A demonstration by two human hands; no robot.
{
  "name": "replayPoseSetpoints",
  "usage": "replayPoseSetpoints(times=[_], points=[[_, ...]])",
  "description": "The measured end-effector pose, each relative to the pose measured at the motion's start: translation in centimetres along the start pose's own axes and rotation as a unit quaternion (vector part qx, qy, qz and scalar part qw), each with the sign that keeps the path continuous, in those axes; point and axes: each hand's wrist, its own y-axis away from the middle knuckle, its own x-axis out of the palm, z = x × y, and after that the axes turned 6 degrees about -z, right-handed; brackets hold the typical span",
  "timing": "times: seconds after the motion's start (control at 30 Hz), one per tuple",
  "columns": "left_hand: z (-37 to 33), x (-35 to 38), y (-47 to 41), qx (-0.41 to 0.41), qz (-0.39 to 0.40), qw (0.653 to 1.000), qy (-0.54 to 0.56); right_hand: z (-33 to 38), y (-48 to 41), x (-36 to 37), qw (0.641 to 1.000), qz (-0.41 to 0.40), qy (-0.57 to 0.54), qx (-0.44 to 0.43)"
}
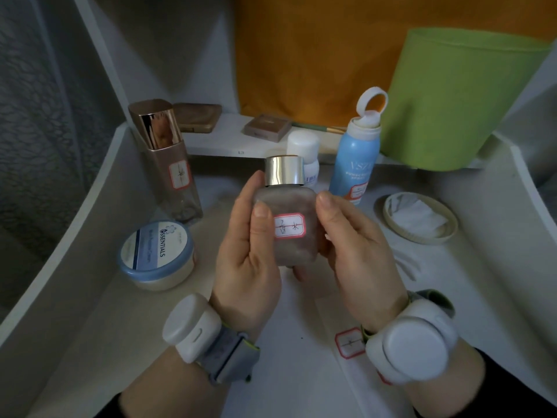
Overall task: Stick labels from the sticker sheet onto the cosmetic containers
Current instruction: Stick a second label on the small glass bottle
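A small frosted bottle [297,251] with a shiny silver cap [284,170] is held upright at the centre of the frame, above the white tabletop [289,372], with both hands around it. A red-bordered white label [289,226] with handwriting sits on its front face. The left hand [245,260] wraps the bottle's left side, fingers curled behind it and the thumb [260,218] lying on the front just left of the label. The right hand [355,248] grips the right side the same way, its thumb [327,203] at the bottle's upper right edge. Each wrist carries 1 white strapped device. Just beside the right wrist, at lower right, lies the sticker sheet [348,342], with 1 red-bordered sticker showing. Left of centre a cream jar [156,254] with a blue lid stands on the tabletop. In the upper left stands a tall bottle [171,176] with a rose-gold cap and a label of its own. Right of centre a blue spray can [354,164] also bears one, and a small white bottle [304,149] stands behind the silver cap. At right lies a round dish [391,212] holding a white pad; at upper right stands a green container [461,98].
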Motion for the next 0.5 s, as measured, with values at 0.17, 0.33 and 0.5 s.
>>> replayPoseSetpoints(times=[0.17, 0.33, 0.5], points=[[0.17, 0.04, 0.39, -0.01, 0.03, 0.999, -0.007, 0.36, 0.38, 0.26, 1.0, -0.007, 0.029, -0.009], [0.39, 0.11, -0.01, -0.042, 0.032, 0.999, -0.009, -0.12, 0.13, 0.01, 0.998, -0.028, 0.046, -0.023], [0.15, 0.12, -0.15, -0.032, 0.011, 0.999, -0.003, -0.21, 0.05, -0.22, 0.998, -0.024, 0.042, -0.028]])
